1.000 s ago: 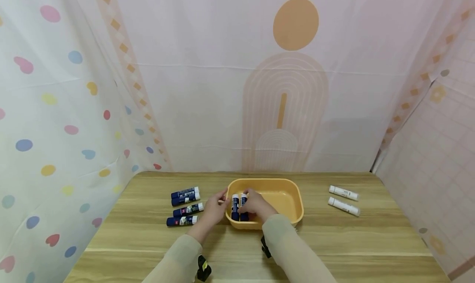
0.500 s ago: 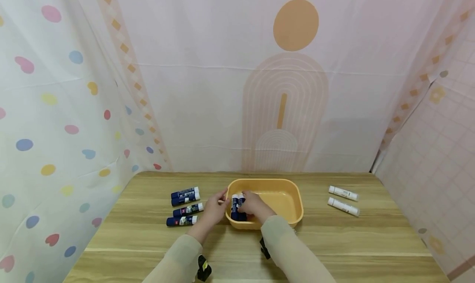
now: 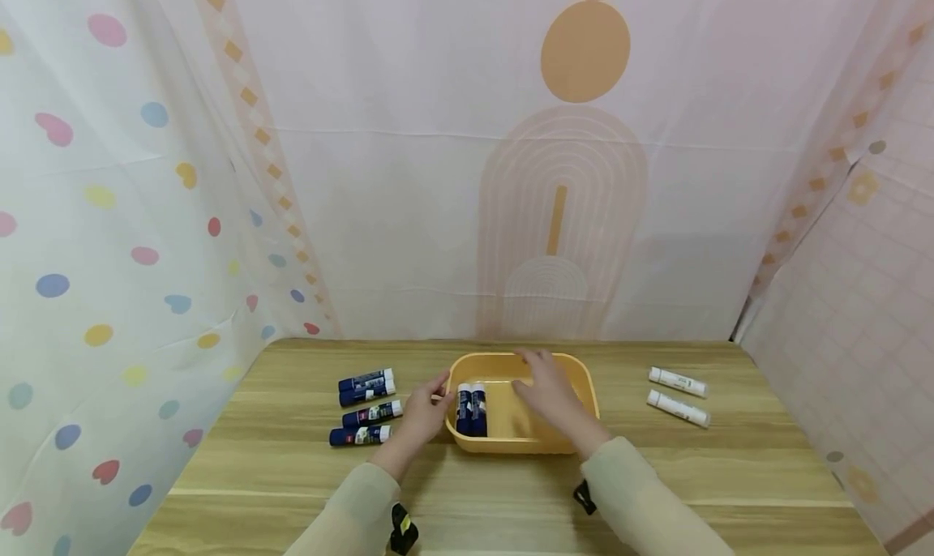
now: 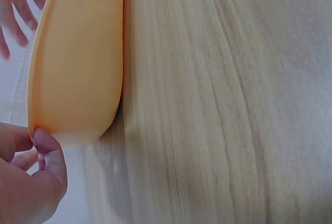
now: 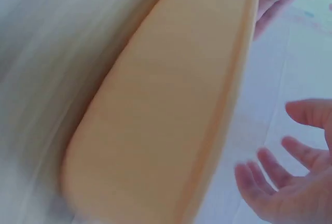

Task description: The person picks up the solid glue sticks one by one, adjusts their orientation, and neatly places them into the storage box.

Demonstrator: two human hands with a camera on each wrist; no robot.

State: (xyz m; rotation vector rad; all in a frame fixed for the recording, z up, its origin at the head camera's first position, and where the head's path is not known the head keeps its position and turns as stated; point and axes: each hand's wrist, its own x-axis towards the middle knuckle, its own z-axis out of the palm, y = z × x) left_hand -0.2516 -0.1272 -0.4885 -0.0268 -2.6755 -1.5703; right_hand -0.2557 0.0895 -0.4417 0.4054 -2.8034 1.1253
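My left hand (image 3: 426, 412) pinches the left rim of a yellow plastic basin (image 3: 521, 445); in the left wrist view the thumb and fingers (image 4: 47, 142) grip its edge. Inside, against the left wall, two dark blue glue sticks (image 3: 471, 410) with white caps lie side by side. Over the basin's right half is my right hand (image 3: 552, 390), holding nothing, its fingers spread and loosely bent. The right wrist view shows that hand (image 5: 290, 182) apart from the basin's wall (image 5: 155, 99).
Several blue glue sticks (image 3: 370, 414) lie on the wooden table (image 3: 467, 499) left of the basin. To its right lie two white tubes (image 3: 679, 408), roughly parallel. Patterned curtains (image 3: 409, 215) rise behind the table and along both sides.
My right hand pushed one glue stick left against the other, then let go and moved right over the basin. My left hand keeps its hold on the rim.
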